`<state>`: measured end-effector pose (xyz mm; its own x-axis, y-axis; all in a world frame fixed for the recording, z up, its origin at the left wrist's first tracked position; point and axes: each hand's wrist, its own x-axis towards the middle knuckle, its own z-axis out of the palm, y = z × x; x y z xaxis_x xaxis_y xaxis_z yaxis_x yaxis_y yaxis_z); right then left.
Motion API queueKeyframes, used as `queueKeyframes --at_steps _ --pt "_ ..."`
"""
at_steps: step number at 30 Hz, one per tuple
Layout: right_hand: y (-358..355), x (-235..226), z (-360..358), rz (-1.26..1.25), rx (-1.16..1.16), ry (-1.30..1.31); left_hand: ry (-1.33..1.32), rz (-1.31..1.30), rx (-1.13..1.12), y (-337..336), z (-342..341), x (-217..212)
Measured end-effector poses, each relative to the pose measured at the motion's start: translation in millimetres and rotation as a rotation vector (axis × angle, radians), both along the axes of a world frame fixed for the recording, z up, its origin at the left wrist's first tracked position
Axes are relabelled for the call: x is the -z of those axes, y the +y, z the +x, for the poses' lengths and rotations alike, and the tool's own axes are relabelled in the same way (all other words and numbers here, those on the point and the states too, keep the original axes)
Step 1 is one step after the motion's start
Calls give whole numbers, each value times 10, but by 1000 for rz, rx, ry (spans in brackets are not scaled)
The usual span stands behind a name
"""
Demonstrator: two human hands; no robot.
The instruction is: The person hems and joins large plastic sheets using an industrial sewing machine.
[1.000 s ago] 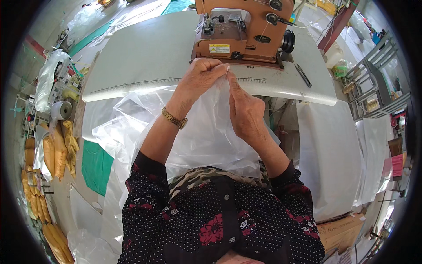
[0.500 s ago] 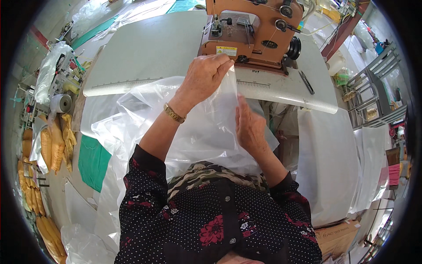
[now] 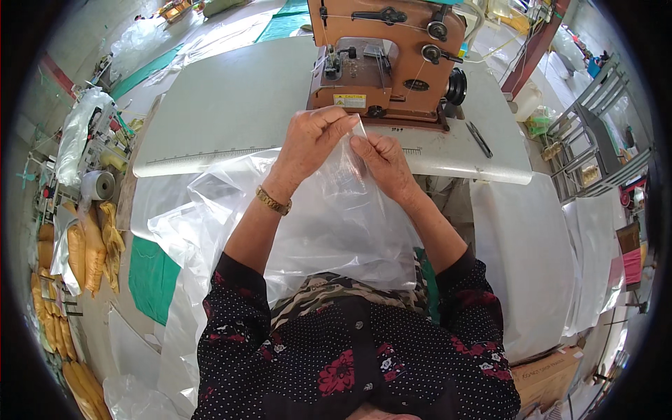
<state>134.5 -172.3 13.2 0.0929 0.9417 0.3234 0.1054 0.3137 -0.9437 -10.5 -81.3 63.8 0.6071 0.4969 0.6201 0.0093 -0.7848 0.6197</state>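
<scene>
A large sheet of clear plastic film (image 3: 329, 224) hangs from both my hands and drapes over my lap and the table's front edge. My left hand (image 3: 311, 143), with a gold watch (image 3: 273, 201) on its wrist, pinches the film's upper corner. Close beside it, my right hand (image 3: 385, 164) grips the same film near that corner, thumb bent over it. Just beyond my hands stands a brown industrial sewing machine (image 3: 388, 70) on the white table (image 3: 231, 91). Whether the film is one layer or a bag, I cannot tell.
Dark thread snips (image 3: 479, 140) lie on the table right of the machine. White sheets (image 3: 521, 259) hang at the right, above a cardboard box (image 3: 549, 374). On the left are orange-yellow bundles (image 3: 91, 252), a white roll (image 3: 100, 185) and green cloth (image 3: 152, 280).
My right hand has risen along the film's edge and closed on it near the corner. My left hand has come slightly down and left, still pinching the film.
</scene>
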Motion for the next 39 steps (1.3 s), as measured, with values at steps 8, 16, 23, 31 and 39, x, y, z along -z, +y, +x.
queueKeyframes --at_steps 8,16,23,31,39 --pt "95 -12 -171 157 441 -437 199 -323 15 266 17 -95" --pt "125 -17 -238 -11 482 -1249 148 -371 69 456 89 15" --pt "197 -37 -231 -81 479 -1290 313 -110 -61 547 122 -27" --pt "400 -346 448 395 235 -1137 214 -90 -45 783 68 -71" --pt "942 65 416 773 566 -1252 234 -238 -54 1090 205 31"
